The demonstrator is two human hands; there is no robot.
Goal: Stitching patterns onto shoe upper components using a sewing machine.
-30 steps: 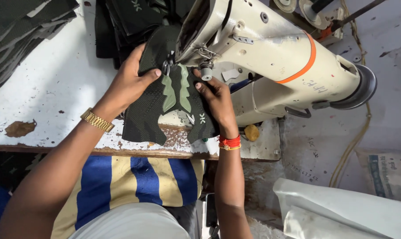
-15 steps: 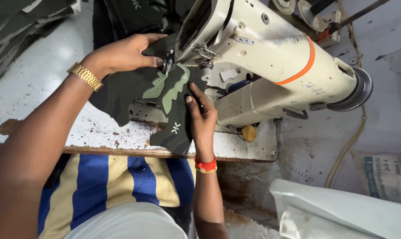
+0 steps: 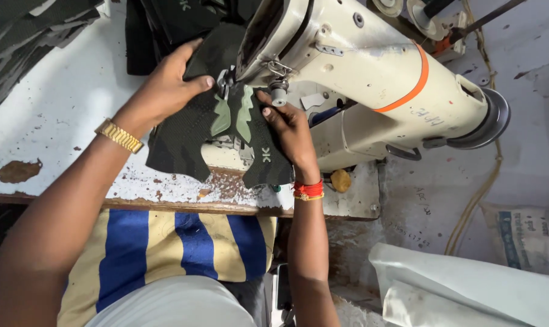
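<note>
A dark knitted shoe upper with light green trim lies on the bed of a cream sewing machine, its middle under the needle. My left hand, with a gold watch on the wrist, presses flat on the upper's far left part. My right hand, with a red thread band at the wrist, holds the upper's right flap down beside the presser foot. The needle itself is hidden behind the machine head.
A worn white table with a chipped front edge carries the machine. Stacks of dark uppers lie at the far left and behind my left hand. White sacks and a printed bag sit on the floor at right.
The upper has been turned under the needle. My left hand came back from the far side to the upper's top, and my right hand shifted up closer to the presser foot.
</note>
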